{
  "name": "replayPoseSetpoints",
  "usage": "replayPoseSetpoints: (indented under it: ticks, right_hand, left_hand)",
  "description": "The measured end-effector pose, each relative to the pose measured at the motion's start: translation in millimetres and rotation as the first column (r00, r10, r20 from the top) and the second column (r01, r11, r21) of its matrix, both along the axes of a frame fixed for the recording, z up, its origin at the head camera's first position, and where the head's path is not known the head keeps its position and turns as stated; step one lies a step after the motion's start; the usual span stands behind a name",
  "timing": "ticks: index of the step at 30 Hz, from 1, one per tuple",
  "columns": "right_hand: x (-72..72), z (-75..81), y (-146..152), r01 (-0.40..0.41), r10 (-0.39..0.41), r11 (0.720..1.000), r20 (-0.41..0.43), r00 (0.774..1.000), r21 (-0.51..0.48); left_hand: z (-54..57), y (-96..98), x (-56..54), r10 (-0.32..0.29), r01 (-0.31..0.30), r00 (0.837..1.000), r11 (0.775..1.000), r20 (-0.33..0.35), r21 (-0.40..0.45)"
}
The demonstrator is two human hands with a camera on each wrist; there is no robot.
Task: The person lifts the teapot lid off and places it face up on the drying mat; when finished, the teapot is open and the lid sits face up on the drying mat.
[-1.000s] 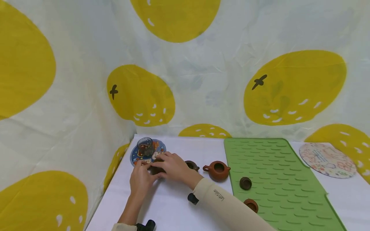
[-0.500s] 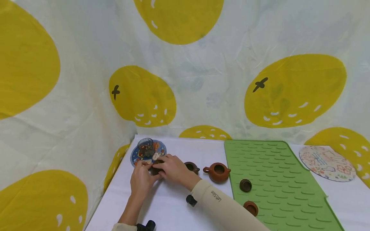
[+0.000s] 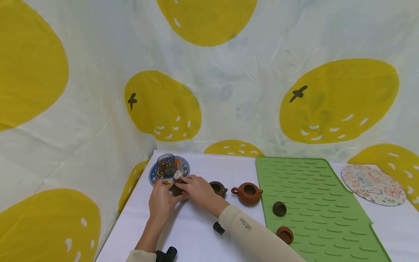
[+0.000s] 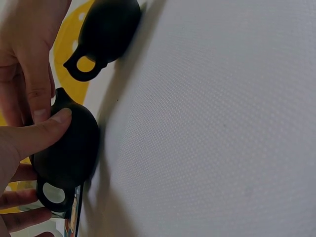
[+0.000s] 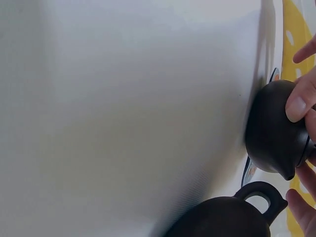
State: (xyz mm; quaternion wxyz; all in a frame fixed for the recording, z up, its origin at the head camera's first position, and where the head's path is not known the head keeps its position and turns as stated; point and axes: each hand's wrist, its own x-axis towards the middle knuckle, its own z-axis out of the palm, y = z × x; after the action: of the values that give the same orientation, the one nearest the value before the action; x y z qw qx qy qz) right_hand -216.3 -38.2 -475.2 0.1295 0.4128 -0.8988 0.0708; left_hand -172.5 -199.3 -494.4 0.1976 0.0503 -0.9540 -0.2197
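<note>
A dark teapot (image 3: 175, 191) stands close in front of the blue round coaster (image 3: 184, 162), between both hands. My left hand (image 3: 160, 202) grips its side; in the left wrist view the thumb presses on the teapot's dark body (image 4: 74, 148) and the fingers reach near the ring handle. From above, my right hand (image 3: 201, 193) pinches the top, where the right wrist view shows the lid's edge (image 5: 305, 148) at its fingertips. The lid is largely hidden behind fingers. Just right of that hand stands a second dark teapot (image 3: 222, 190), its top uncovered, partly covered by the right wrist.
A glass cup (image 3: 166, 165) stands on the coaster. To the right are a lidless red-brown teapot (image 3: 249, 199) and a green mat (image 3: 307, 189) bearing a small dark round piece (image 3: 279, 209) and a red-brown one (image 3: 285, 235). A patterned round mat (image 3: 373, 185) lies far right.
Both hands stay at the same teapot. The right fingers have shifted slightly over its top, and a little more of the teapot shows between the hands.
</note>
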Motion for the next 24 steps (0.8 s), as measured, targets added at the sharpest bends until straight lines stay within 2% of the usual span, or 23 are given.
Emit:
replayPoseSetpoints:
  ticks: [6,14,24]
  right_hand:
    - [3.1,-5.2,-0.8,0.007,-0.007,1.0,-0.004,1.0,-0.024]
    - [4.1,-7.1,-1.7,0.037,-0.037,0.999,-0.073,0.997,-0.002]
    - [2.4,-1.1,-3.0,0.043,-0.042,0.998,0.013,0.999,-0.035]
  left_hand:
    - [1.4,0.2,0.8,0.0,0.0,1.0,1.0,0.004,-0.001]
    - [0.0,-0.5,-1.8,-0.001,0.001,1.0,1.0,-0.005,-0.008]
    - [-1.6,-1.4,-2.4,-0.002,0.002,1.0,1.0,-0.004,0.006]
